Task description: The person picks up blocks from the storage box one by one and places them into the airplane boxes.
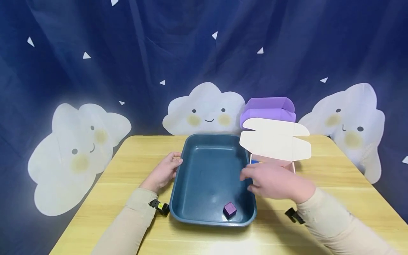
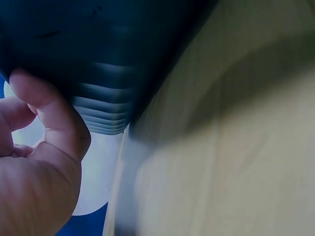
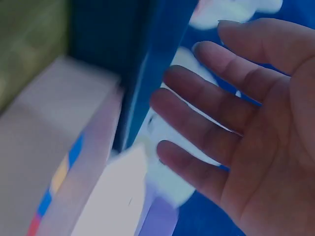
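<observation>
A dark blue-green tray [image 1: 207, 177] lies on the table, with one purple cube [image 1: 230, 210] inside near its front right corner. At the tray's left edge is my left hand [image 1: 164, 171], its thumb touching the rim in the left wrist view; the other fingers are loosely bent and partly hidden. Over the tray's right rim hovers my right hand [image 1: 271, 180], fingers relaxed and spread, nothing between them in the right wrist view. Just behind that hand stands a pink box [image 1: 288, 165] with its white inner lid [image 1: 275, 141] raised. Blue, orange and red patches show along it.
A purple box lid [image 1: 267, 109] rises behind the white one. The wooden table [image 1: 334, 198] extends to both sides, and a dark blue curtain [image 1: 191, 53] with cloud faces hangs behind it.
</observation>
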`<state>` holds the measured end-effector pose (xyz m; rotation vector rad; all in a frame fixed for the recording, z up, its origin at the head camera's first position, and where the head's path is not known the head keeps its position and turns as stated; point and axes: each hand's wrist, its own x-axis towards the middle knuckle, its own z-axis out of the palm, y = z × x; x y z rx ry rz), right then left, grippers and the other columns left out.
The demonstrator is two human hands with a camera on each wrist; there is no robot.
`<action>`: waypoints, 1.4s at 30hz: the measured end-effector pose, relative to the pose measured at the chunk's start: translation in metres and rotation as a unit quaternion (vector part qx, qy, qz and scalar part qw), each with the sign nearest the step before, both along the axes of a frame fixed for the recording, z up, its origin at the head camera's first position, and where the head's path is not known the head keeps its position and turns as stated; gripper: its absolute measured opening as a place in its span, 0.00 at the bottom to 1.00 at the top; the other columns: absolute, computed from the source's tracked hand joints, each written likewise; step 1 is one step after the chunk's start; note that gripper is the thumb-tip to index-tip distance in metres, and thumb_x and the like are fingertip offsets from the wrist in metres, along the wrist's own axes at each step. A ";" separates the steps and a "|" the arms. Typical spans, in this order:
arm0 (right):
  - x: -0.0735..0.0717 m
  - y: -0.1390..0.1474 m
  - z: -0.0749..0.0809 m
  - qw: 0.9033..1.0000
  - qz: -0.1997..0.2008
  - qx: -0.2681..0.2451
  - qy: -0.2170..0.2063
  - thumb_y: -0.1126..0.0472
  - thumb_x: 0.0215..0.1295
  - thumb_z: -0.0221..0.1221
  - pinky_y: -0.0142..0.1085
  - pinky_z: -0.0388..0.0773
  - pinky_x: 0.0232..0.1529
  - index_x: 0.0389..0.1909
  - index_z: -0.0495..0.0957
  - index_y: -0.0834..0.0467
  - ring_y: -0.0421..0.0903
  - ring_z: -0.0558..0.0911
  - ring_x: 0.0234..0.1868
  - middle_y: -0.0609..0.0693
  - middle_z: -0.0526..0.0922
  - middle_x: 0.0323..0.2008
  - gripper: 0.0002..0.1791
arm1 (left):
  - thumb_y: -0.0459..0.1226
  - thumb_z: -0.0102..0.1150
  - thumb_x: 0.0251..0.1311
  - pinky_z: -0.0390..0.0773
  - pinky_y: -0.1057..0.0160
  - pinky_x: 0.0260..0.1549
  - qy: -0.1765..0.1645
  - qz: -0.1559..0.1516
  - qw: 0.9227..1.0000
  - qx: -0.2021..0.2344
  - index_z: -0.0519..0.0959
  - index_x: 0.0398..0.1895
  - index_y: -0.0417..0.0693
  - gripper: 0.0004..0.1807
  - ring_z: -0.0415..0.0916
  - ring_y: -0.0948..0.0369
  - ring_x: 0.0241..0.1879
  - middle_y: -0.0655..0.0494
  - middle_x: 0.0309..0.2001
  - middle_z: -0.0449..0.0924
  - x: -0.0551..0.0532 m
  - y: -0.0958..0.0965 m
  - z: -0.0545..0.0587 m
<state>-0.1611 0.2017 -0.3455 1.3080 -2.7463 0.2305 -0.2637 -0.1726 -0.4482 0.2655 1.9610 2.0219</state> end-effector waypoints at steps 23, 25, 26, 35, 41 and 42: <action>0.005 -0.064 -0.046 0.986 0.050 0.087 -0.131 0.69 0.54 0.66 0.28 0.73 0.34 0.35 0.78 0.47 0.35 0.71 0.29 0.36 0.71 0.31 0.14 | 0.35 0.46 0.78 0.78 0.65 0.30 0.009 0.003 1.000 -0.005 0.64 0.62 0.37 0.16 0.77 0.58 0.33 0.45 0.42 0.79 0.001 -0.002 -0.003; 0.001 -0.057 -0.040 0.987 0.054 0.050 -0.139 0.70 0.54 0.65 0.29 0.74 0.36 0.35 0.78 0.47 0.35 0.73 0.32 0.34 0.73 0.32 0.15 | 0.35 0.46 0.78 0.79 0.64 0.30 0.011 0.001 1.000 -0.006 0.64 0.62 0.37 0.16 0.77 0.58 0.33 0.44 0.43 0.79 0.000 -0.002 -0.003; -0.001 -0.052 -0.036 0.988 0.055 0.034 -0.137 0.70 0.54 0.65 0.29 0.74 0.36 0.36 0.78 0.47 0.35 0.73 0.32 0.35 0.73 0.32 0.15 | 0.35 0.46 0.78 0.79 0.64 0.31 0.012 -0.001 1.000 -0.006 0.64 0.62 0.37 0.16 0.77 0.58 0.33 0.45 0.43 0.79 0.000 -0.002 -0.003; -0.011 0.014 0.009 0.997 -0.053 -0.059 -0.018 0.60 0.59 0.65 0.33 0.74 0.34 0.48 0.81 0.49 0.34 0.72 0.31 0.36 0.73 0.36 0.15 | 0.34 0.45 0.78 0.80 0.63 0.32 0.011 -0.004 1.000 -0.003 0.64 0.62 0.37 0.16 0.77 0.57 0.35 0.38 0.46 0.77 -0.002 0.000 -0.002; -0.022 0.061 0.009 0.985 -0.163 -0.023 -0.051 0.61 0.60 0.69 0.40 0.77 0.34 0.45 0.79 0.52 0.37 0.76 0.30 0.38 0.77 0.32 0.14 | 0.35 0.45 0.78 0.80 0.63 0.33 0.012 -0.004 1.000 -0.006 0.64 0.62 0.37 0.16 0.78 0.57 0.34 0.39 0.46 0.78 -0.001 -0.001 -0.003; -0.024 0.067 0.006 0.983 -0.176 -0.009 -0.058 0.61 0.59 0.70 0.41 0.78 0.35 0.44 0.79 0.52 0.38 0.76 0.30 0.39 0.77 0.32 0.13 | 0.35 0.45 0.78 0.79 0.63 0.33 0.013 -0.003 1.000 -0.007 0.64 0.62 0.37 0.16 0.77 0.57 0.34 0.39 0.46 0.78 -0.001 -0.001 -0.003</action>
